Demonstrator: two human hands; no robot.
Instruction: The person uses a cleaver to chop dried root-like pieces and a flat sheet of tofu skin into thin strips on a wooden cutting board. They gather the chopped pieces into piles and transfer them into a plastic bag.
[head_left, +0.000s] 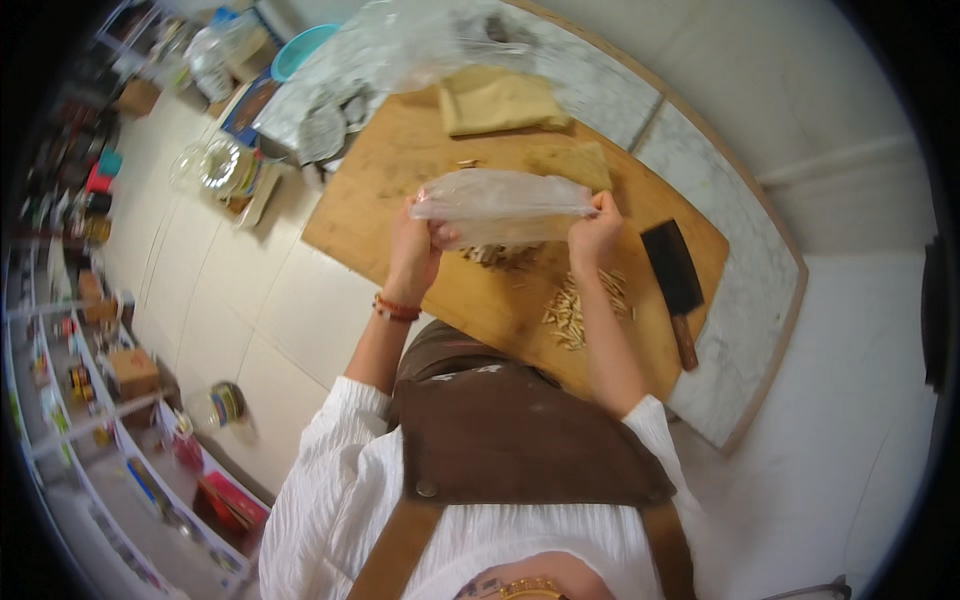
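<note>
A translucent plastic bag (510, 199) is stretched sideways above a wooden cutting board (480, 296). My left hand (420, 240) grips its left end, and my right hand (598, 229) pinches the right end. Partly hidden under the bag lies a heap of pale cut pieces (499, 255). A second pile of short, thin cut sticks (570, 319) rests on the board beneath my right forearm. To the right of that arm is a cleaver (673, 266) with a dark blade and wooden handle, lying flat.
A folded yellow cloth (502, 101) lies at the board's far edge, near crumpled clear plastic (420, 45). The board sits on a marble-patterned table (739, 300). A turquoise basin (304, 51) stands at the far left. Shelves (97, 450) line the left, and a plastic jar (217, 405) is on the floor.
</note>
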